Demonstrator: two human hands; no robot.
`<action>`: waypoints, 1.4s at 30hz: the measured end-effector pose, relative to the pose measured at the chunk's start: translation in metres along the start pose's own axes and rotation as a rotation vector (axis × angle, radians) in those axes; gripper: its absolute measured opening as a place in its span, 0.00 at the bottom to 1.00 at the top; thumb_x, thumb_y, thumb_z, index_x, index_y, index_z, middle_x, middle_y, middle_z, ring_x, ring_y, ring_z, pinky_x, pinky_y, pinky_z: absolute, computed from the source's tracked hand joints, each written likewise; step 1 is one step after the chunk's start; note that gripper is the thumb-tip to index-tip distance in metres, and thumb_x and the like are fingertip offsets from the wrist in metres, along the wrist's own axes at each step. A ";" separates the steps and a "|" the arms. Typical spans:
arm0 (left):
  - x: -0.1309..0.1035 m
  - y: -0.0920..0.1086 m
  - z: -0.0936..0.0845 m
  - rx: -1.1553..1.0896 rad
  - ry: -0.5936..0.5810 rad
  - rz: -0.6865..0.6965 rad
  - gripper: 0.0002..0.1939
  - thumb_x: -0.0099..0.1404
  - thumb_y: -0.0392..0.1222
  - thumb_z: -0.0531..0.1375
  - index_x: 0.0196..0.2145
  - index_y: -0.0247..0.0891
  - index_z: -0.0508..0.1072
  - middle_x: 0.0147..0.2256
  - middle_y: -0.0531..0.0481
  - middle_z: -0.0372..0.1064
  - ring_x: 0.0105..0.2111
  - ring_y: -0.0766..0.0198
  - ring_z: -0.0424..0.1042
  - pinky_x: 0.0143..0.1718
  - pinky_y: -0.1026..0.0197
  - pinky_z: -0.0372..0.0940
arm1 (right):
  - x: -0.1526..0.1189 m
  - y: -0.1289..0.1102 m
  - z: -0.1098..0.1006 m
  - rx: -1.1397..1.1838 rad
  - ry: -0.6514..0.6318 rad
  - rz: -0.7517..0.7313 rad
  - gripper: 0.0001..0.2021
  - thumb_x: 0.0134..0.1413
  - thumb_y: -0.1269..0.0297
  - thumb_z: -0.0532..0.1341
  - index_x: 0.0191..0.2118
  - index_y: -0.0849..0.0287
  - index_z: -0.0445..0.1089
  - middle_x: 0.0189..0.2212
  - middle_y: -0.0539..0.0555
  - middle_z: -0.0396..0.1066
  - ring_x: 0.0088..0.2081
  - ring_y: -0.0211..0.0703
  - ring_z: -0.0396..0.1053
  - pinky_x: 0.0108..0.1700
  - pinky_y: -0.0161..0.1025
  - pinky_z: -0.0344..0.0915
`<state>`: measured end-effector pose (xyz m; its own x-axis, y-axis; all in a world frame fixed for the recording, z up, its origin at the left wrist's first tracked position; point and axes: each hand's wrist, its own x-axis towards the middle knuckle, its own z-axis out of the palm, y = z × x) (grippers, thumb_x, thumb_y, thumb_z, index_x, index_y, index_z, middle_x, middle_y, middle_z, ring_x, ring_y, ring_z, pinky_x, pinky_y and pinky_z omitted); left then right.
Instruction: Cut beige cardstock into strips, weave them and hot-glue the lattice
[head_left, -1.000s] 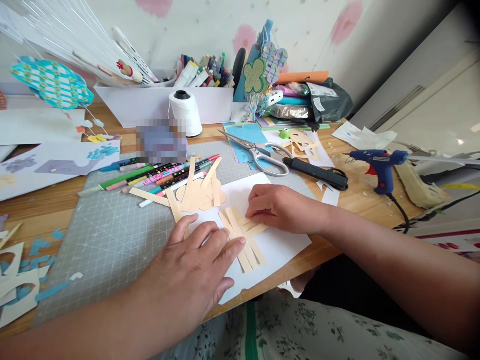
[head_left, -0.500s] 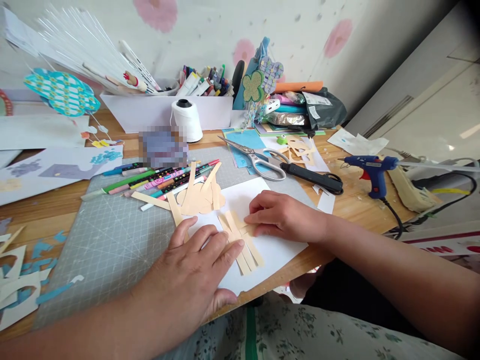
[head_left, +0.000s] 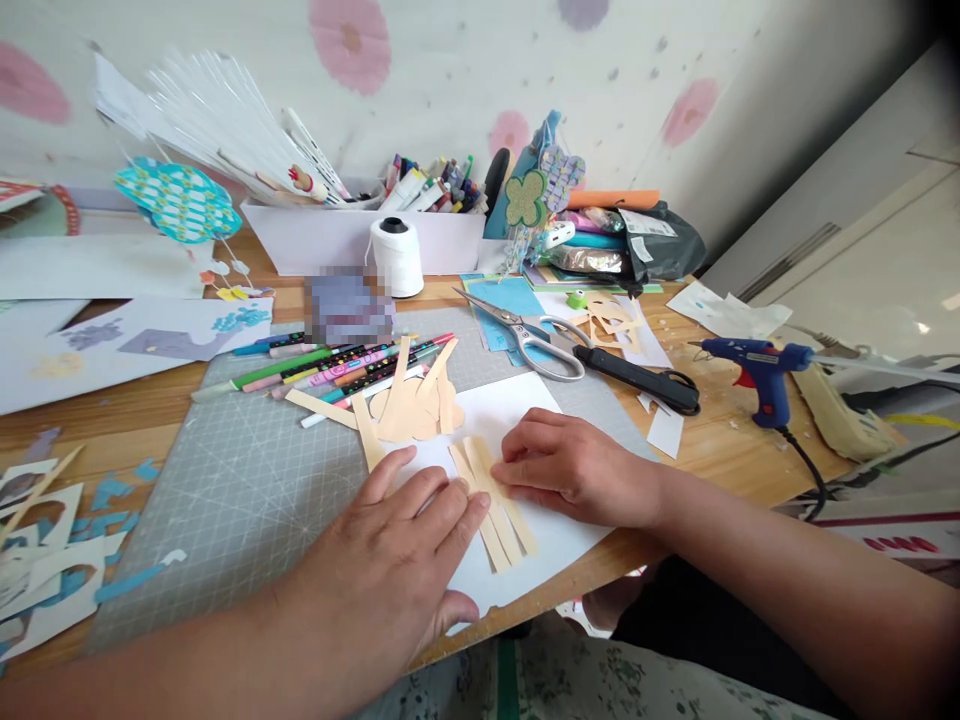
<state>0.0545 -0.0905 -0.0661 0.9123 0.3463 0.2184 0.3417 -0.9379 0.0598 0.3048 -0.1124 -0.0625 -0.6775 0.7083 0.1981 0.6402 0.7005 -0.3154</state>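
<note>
Several cream paper strips [head_left: 504, 535] lie side by side on a white paper sheet [head_left: 574, 555] near the table's front edge. My left hand [head_left: 420, 540] rests on the sheet, fingers stretched out, its fingertips pressing the strips from the left. From the right, my right hand [head_left: 562, 465] meets the strips with thumb and fingers pinched together on a paper strip, mostly hidden by the fingers. Just beyond, a cream cloud-shaped paper cutout [head_left: 409, 415] carries more loose strips.
A grey cutting mat [head_left: 240, 490] lies under the sheet, with several pens [head_left: 330, 370] on it. Scissors [head_left: 525, 335] and a black-handled cutter [head_left: 637, 380] lie behind my right hand. A blue glue gun [head_left: 757, 365] stands right. White thread spool [head_left: 397, 260] behind; paper scraps [head_left: 67, 560] left.
The view has shifted a little, so everything sits lower and further right. The short crosswise strip at my right fingertips shows less now. Both hands keep nearly the same place on the strips.
</note>
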 end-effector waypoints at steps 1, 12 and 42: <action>0.000 0.000 0.000 0.005 0.002 0.003 0.32 0.56 0.61 0.67 0.51 0.39 0.72 0.45 0.51 0.75 0.46 0.54 0.68 0.59 0.48 0.46 | -0.001 0.000 -0.001 0.004 -0.012 0.003 0.13 0.67 0.66 0.54 0.42 0.61 0.77 0.38 0.60 0.72 0.39 0.45 0.66 0.43 0.43 0.66; 0.001 0.001 -0.001 -0.014 -0.060 0.000 0.26 0.62 0.54 0.65 0.52 0.40 0.68 0.43 0.48 0.72 0.45 0.52 0.68 0.50 0.47 0.58 | 0.073 0.013 -0.007 0.076 0.002 0.492 0.08 0.60 0.70 0.59 0.42 0.60 0.75 0.37 0.56 0.73 0.38 0.43 0.69 0.41 0.39 0.62; 0.003 -0.012 0.001 -0.130 -0.060 0.024 0.11 0.64 0.38 0.62 0.45 0.38 0.71 0.42 0.48 0.72 0.41 0.53 0.68 0.44 0.50 0.63 | -0.005 -0.004 -0.025 0.603 0.155 0.920 0.04 0.49 0.68 0.62 0.33 0.58 0.73 0.25 0.50 0.70 0.26 0.38 0.67 0.26 0.35 0.61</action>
<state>0.0531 -0.0781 -0.0673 0.9330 0.3209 0.1626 0.2915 -0.9392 0.1814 0.3143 -0.1169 -0.0393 0.0448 0.9691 -0.2426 0.5657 -0.2248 -0.7934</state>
